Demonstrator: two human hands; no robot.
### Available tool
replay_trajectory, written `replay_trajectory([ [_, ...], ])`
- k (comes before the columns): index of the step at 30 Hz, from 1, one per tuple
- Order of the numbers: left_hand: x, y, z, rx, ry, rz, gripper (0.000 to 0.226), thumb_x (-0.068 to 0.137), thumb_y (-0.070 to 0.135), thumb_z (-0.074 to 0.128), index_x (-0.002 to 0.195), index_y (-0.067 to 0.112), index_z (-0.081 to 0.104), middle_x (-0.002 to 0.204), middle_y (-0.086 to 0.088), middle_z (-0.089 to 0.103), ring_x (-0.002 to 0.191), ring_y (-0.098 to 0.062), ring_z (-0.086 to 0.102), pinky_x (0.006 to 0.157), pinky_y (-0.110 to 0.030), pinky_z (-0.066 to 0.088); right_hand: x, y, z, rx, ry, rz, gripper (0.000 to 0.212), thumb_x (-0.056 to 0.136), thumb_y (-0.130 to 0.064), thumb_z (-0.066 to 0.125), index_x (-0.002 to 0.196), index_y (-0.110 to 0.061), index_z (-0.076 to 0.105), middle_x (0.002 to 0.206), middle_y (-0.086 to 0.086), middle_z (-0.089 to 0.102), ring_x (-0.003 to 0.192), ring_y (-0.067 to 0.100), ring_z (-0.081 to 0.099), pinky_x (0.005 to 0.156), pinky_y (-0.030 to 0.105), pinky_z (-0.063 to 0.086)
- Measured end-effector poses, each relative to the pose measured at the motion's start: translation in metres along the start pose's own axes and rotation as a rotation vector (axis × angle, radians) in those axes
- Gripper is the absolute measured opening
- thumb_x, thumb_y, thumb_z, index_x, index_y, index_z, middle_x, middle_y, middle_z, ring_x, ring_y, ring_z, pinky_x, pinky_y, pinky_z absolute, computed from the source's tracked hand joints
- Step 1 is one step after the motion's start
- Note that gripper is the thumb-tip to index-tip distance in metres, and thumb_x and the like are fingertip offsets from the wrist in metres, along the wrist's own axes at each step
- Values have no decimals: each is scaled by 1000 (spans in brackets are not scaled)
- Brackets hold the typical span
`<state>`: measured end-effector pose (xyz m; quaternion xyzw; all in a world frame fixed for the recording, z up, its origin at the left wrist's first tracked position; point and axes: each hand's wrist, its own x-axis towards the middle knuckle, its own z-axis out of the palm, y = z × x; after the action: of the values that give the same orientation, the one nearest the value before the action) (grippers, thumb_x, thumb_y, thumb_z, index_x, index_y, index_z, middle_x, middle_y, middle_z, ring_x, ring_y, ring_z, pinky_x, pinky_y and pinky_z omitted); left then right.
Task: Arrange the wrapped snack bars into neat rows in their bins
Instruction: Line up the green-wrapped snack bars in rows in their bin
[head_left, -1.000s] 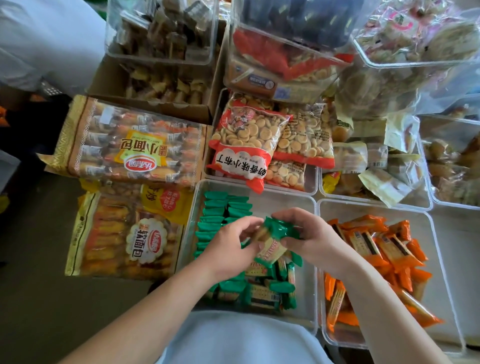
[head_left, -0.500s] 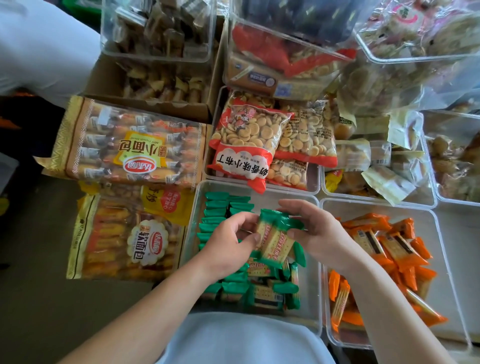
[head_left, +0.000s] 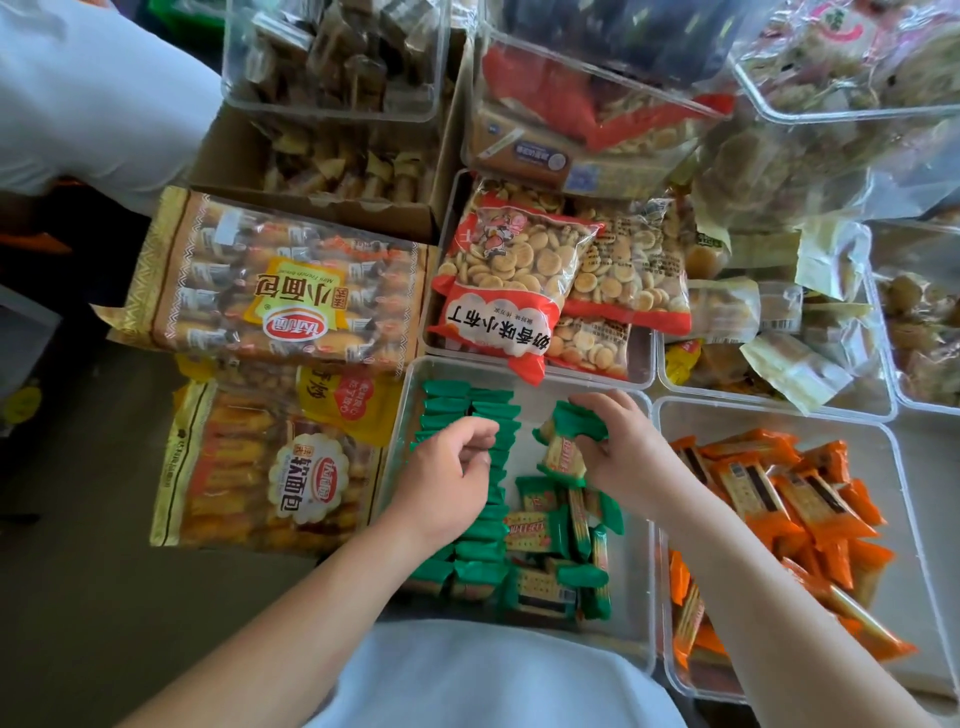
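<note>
Two hands over one green-bar bin (head_left: 631, 587). Right hand (head_left: 623, 452) pinches green bars (head_left: 563, 452), count unclear. Left hand (head_left: 447, 478), at its 9 o'clock, loosely curled, empty. One orange-bar bin (head_left: 727, 418) at 3 o'clock.

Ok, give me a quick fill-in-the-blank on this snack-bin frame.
1. Over the middle bin, the right hand grips a bundle of bars wrapped in ____.
2. The neat row in that bin runs along its ____ wall.
3. The neighbouring bin on the right holds loose bars wrapped in ____.
Missing words: green; left; orange.
</note>
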<state>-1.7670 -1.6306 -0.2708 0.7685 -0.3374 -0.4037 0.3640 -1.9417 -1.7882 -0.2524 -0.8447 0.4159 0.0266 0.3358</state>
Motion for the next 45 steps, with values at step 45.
replay_trajectory([
  [45, -6, -4, -7, 141, -49, -113, 34, 104, 21, 59, 135, 33, 63, 122, 25, 65, 107, 11, 59, 86, -6, 44, 35, 13, 62, 158, 191, 339, 14, 98, -24, 68, 101, -16, 58, 89, 6, 71, 74, 26, 63, 66, 38, 55],
])
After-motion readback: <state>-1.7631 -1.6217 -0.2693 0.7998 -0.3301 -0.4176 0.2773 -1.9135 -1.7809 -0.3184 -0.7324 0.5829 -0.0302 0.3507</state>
